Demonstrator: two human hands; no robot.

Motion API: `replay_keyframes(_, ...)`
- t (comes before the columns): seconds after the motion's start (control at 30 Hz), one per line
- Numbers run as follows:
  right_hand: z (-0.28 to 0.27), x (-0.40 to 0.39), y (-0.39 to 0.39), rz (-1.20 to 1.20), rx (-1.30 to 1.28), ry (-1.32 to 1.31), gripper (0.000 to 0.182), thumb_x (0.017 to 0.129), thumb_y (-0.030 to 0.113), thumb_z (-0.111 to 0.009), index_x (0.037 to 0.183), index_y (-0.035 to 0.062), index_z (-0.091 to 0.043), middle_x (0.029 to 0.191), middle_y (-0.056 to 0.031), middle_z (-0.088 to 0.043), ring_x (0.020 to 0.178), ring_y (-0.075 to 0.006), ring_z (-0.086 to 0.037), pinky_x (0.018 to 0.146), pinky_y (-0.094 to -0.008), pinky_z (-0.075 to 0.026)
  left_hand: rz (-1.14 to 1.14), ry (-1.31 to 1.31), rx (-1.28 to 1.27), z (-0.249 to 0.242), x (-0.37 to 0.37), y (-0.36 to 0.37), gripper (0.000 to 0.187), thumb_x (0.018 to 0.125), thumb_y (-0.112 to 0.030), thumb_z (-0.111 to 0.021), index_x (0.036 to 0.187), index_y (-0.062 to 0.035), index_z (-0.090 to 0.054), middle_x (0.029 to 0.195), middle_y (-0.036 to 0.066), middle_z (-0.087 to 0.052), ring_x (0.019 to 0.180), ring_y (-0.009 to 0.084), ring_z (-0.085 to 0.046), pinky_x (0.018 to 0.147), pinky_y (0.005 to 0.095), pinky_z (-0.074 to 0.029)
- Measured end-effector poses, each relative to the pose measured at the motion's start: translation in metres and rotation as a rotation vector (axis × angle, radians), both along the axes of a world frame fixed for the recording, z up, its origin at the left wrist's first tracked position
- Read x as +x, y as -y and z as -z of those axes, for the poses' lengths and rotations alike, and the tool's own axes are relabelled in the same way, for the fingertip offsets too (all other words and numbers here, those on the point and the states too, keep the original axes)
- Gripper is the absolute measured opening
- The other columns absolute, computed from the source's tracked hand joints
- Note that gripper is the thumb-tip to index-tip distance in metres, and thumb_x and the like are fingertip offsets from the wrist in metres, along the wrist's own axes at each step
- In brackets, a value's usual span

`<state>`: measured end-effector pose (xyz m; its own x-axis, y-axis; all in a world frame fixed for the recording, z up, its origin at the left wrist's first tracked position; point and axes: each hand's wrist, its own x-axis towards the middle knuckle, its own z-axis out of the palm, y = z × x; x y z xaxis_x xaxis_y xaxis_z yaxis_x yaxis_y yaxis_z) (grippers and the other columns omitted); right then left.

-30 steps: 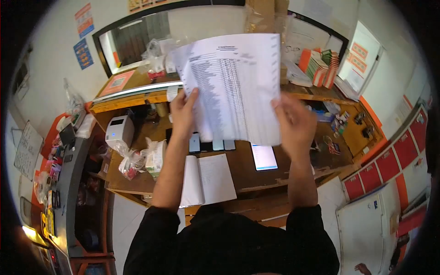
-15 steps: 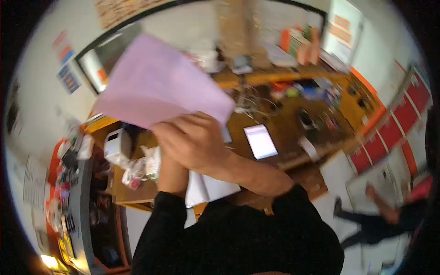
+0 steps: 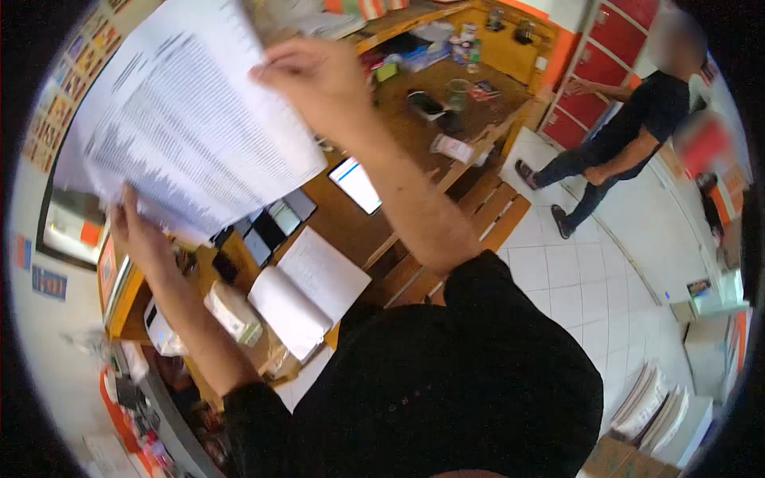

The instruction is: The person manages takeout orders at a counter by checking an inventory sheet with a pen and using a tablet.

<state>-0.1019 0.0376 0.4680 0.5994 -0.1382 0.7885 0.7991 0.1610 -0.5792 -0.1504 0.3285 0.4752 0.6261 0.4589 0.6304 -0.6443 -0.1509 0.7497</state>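
A large white sheet of paper (image 3: 195, 119), printed with dense rows of text, is held up and tilted at the upper left. My right hand (image 3: 323, 84) pinches its right edge between thumb and fingers. At the lower left corner, my left hand (image 3: 142, 231) grips the sheet, its fingers partly hidden behind the paper. Below the sheet an open notebook (image 3: 331, 275) with handwriting lies on the wooden desk (image 3: 319, 213). Several phones (image 3: 284, 217) lie just past the notebook, partly covered by the sheet. A device with a lit white screen (image 3: 356, 186) rests to their right.
A wooden slatted bench (image 3: 490, 219) stands right of the desk. On the desk's far side are a glass (image 3: 457, 94) and small items. A person (image 3: 629, 127) in dark clothes stands by red lockers (image 3: 594, 76). Stacked packs (image 3: 649, 406) sit at the lower right.
My hands, close together before, are now spread apart along the sheet. Its printed side shows instead of the pinkish face. The view has turned rightward, bringing the person and floor further in.
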Motion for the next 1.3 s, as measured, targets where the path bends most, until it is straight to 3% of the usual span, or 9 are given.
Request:
replay_keyframes(0.23, -0.03, 0.003, 0.018, -0.095, -0.005, -0.134, 0.029, 0.077, 0.01, -0.073, 0.099, -0.007, -0.063, 0.091, -0.0138, -0.069, 0.082, -0.016, -0.065, 0.074, -0.0243, -0.05, 0.034, 0.041, -0.051, -0.017, 0.003, 0.02, 0.022, 0.087, -0.017, -0.065, 0.102, -0.0006, -0.063, 0.094, 0.005, -0.064, 0.083, 0.0109, -0.057, 0.072, 0.0232, -0.044)
replay_keyframes(0.33, -0.052, 0.004, 0.016, -0.086, -0.118, -0.072, 0.028, 0.079, 0.011, -0.073, 0.099, -0.0063, -0.064, 0.089, -0.0122, -0.069, 0.082, -0.0139, -0.064, 0.074, -0.0234, -0.049, 0.014, -0.065, -0.024, -0.033, 0.011, 0.019, 0.023, 0.088, -0.015, -0.064, 0.104, 0.0011, -0.061, 0.095, 0.005, -0.065, 0.082, 0.0116, -0.059, 0.071, 0.0239, -0.045)
replay_keyframes(0.53, -0.098, 0.01, 0.006, -0.015, -0.193, 0.059, 0.027, 0.078, 0.015, -0.073, 0.095, -0.0046, -0.067, 0.083, -0.013, -0.07, 0.076, -0.0117, -0.064, 0.065, -0.0223, -0.049, 0.203, 0.126, -0.107, -0.059, 0.033, 0.006, 0.029, 0.09, -0.018, -0.063, 0.106, 0.0052, -0.062, 0.095, 0.008, -0.067, 0.078, 0.0098, -0.06, 0.069, 0.0219, -0.046)
replay_keyframes(0.7, -0.121, 0.037, 0.006, 0.028, -0.263, -0.003, 0.031, 0.078, 0.02, -0.073, 0.096, -0.0044, -0.067, 0.087, -0.0141, -0.07, 0.08, -0.0129, -0.062, 0.071, -0.0244, -0.047, 0.123, 0.141, 0.015, -0.094, 0.02, 0.001, 0.03, 0.09, -0.018, -0.063, 0.107, 0.0053, -0.062, 0.085, 0.008, -0.068, 0.07, 0.009, -0.061, 0.063, 0.0217, -0.046)
replay_keyframes(0.83, -0.129, 0.051, 0.002, -0.111, -0.234, -0.023, 0.033, 0.078, 0.019, -0.073, 0.099, -0.0053, -0.066, 0.09, -0.0137, -0.07, 0.082, -0.0126, -0.062, 0.073, -0.0242, -0.047, 0.102, 0.17, 0.067, -0.106, 0.022, -0.004, 0.031, 0.09, -0.02, -0.063, 0.107, 0.0052, -0.062, 0.085, 0.008, -0.068, 0.07, 0.0088, -0.061, 0.062, 0.021, -0.046)
replay_keyframes(0.9, -0.127, 0.056, 0.002, -0.123, -0.234, -0.103, 0.029, 0.078, 0.015, -0.074, 0.099, -0.0039, -0.066, 0.093, -0.0115, -0.069, 0.089, -0.0135, -0.06, 0.085, -0.0244, -0.041, 0.057, 0.149, 0.111, -0.104, 0.022, -0.004, 0.032, 0.09, -0.022, -0.063, 0.108, 0.0051, -0.062, 0.085, 0.007, -0.068, 0.071, 0.0088, -0.061, 0.062, 0.0215, -0.046)
replay_keyframes(1.0, -0.121, 0.062, 0.001, -0.144, -0.231, -0.066, 0.033, 0.077, 0.017, -0.074, 0.099, -0.006, -0.065, 0.093, -0.0141, -0.069, 0.083, -0.0132, -0.062, 0.075, -0.0225, -0.046, 0.035, 0.114, 0.114, -0.1, 0.024, -0.005, 0.033, 0.09, -0.022, -0.063, 0.108, 0.005, -0.062, 0.086, 0.007, -0.068, 0.072, 0.0086, -0.061, 0.063, 0.0218, -0.046)
replay_keyframes(1.23, -0.107, 0.084, -0.004, -0.203, -0.193, -0.083, 0.029, 0.076, 0.015, -0.075, 0.097, -0.0035, -0.067, 0.092, -0.0087, -0.068, 0.088, -0.0136, -0.06, 0.084, -0.0248, -0.041, 0.04, 0.051, 0.096, -0.089, 0.028, -0.005, 0.034, 0.09, -0.023, -0.063, 0.109, 0.0048, -0.062, 0.088, 0.007, -0.068, 0.073, 0.0087, -0.061, 0.065, 0.022, -0.046)
replay_keyframes(1.3, -0.104, 0.09, -0.005, -0.174, -0.225, -0.059, 0.036, 0.075, 0.017, -0.075, 0.101, -0.0057, -0.065, 0.095, -0.0157, -0.069, 0.092, -0.0173, -0.062, 0.084, -0.0265, -0.044, 0.023, 0.073, 0.105, -0.087, 0.031, -0.007, 0.033, 0.089, -0.023, -0.063, 0.108, 0.0042, -0.063, 0.088, 0.007, -0.067, 0.073, 0.0087, -0.061, 0.065, 0.0224, -0.047)
